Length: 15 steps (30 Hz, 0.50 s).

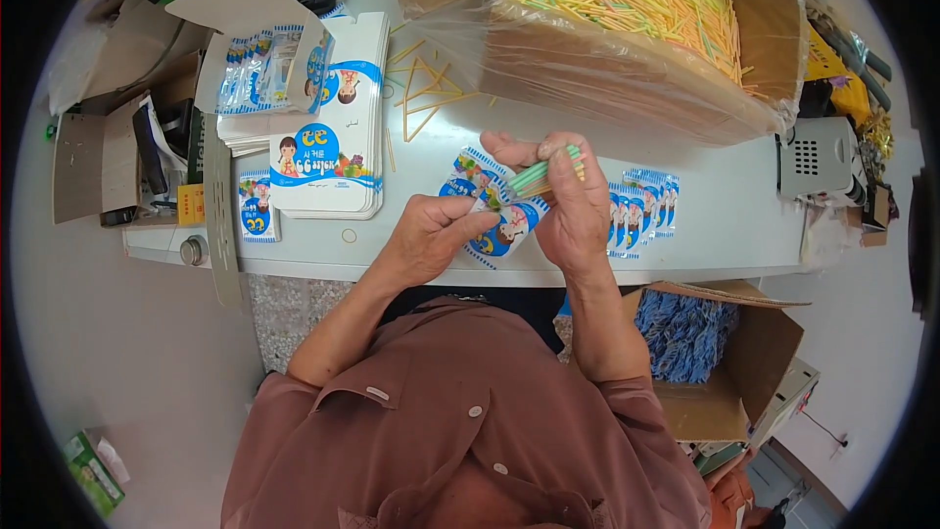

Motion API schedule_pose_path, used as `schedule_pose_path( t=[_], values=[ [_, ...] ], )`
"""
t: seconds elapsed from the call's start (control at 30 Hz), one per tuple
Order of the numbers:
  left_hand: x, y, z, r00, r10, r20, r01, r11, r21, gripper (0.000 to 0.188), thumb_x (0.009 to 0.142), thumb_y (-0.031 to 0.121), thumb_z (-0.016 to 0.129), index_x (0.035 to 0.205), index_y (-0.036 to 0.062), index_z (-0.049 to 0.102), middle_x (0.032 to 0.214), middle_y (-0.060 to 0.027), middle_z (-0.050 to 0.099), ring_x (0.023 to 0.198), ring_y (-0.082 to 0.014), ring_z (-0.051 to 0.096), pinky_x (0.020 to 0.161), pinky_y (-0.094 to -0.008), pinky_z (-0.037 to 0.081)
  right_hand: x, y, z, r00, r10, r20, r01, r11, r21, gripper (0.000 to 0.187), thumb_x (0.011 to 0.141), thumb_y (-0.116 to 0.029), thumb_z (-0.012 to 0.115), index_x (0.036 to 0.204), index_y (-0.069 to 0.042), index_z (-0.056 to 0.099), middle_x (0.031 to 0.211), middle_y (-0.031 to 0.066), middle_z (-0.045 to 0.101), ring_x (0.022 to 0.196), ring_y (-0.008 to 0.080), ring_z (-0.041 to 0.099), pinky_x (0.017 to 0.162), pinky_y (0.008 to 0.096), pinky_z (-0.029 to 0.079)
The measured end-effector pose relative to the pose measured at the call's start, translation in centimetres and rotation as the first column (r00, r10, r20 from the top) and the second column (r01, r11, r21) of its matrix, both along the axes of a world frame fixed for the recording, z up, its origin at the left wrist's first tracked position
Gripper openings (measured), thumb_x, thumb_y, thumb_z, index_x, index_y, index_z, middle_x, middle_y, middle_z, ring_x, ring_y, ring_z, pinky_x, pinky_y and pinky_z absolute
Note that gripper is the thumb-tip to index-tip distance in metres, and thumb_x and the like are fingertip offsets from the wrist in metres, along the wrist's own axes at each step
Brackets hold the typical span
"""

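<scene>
In front of my chest, over the table's near edge, I hold a blue and white printed packet (511, 232). My left hand (436, 235) pinches the packet's left side between thumb and fingers. My right hand (573, 206) grips a bundle of thin green and yellow candy sticks (540, 176), their lower ends at the packet's top edge. Whether the ends are inside the packet I cannot tell. Several similar packets (641, 214) lie overlapping on the table just right of my right hand.
A plastic-lined carton (597, 49) full of yellow and orange sticks stands at the back. Loose sticks (423, 93) lie left of it. Flat printed boxes (328, 198) are stacked at left, below an open box (259, 69) of packets. A carton of blue wrappers (685, 338) sits lower right.
</scene>
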State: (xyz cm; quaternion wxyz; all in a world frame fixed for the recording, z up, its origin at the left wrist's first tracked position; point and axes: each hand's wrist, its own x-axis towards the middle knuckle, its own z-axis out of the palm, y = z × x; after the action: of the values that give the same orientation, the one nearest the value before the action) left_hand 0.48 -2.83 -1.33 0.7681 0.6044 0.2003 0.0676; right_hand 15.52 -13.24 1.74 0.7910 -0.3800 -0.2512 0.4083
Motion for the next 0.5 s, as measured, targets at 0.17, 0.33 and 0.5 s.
schedule_pose_path(
  t=[0.17, 0.33, 0.5],
  values=[
    [-0.1, -0.2, -0.1, 0.999, 0.036, -0.019, -0.037, 0.999, -0.01, 0.022, 0.097, 0.017, 0.064, 0.097, -0.0038, 0.073, 0.082, -0.0012, 0.07, 0.076, -0.0032, 0.056, 0.066, -0.0217, 0.048, -0.1, -0.5, -0.5, 0.997, 0.056, 0.051, -0.048, 0.987, -0.154, 0.016, 0.105, -0.017, 0.043, 0.112, -0.005, 0.051, 0.12, 0.0221, 0.065, 0.13, 0.0323, 0.051, 0.113, 0.0466, 0.034],
    [0.5, -1.5, -0.5, 0.986, 0.164, 0.032, -0.161, 0.985, -0.063, 0.021, 0.097, 0.013, 0.064, 0.107, -0.0049, 0.07, 0.094, -0.0036, 0.071, 0.083, -0.0058, 0.061, 0.073, -0.0217, 0.051, -0.3, -0.8, -1.8, 0.982, 0.137, 0.128, -0.09, 0.943, -0.321, 0.02, 0.103, -0.016, 0.046, 0.117, -0.003, 0.052, 0.133, 0.02, 0.057, 0.134, 0.0292, 0.045, 0.113, 0.0418, 0.033],
    [0.2, -2.5, -0.8, 0.945, 0.32, 0.072, -0.288, 0.914, -0.287, 0.021, 0.09, 0.003, 0.07, 0.109, -0.0034, 0.066, 0.097, -0.0067, 0.071, 0.084, -0.0098, 0.065, 0.074, -0.0244, 0.054, -1.3, -1.4, -0.8, 0.842, 0.265, 0.47, -0.096, 0.931, -0.353, 0.034, 0.098, -0.02, 0.055, 0.127, -0.002, 0.05, 0.138, 0.0171, 0.053, 0.132, 0.0272, 0.046, 0.112, 0.0392, 0.034]
  ],
)
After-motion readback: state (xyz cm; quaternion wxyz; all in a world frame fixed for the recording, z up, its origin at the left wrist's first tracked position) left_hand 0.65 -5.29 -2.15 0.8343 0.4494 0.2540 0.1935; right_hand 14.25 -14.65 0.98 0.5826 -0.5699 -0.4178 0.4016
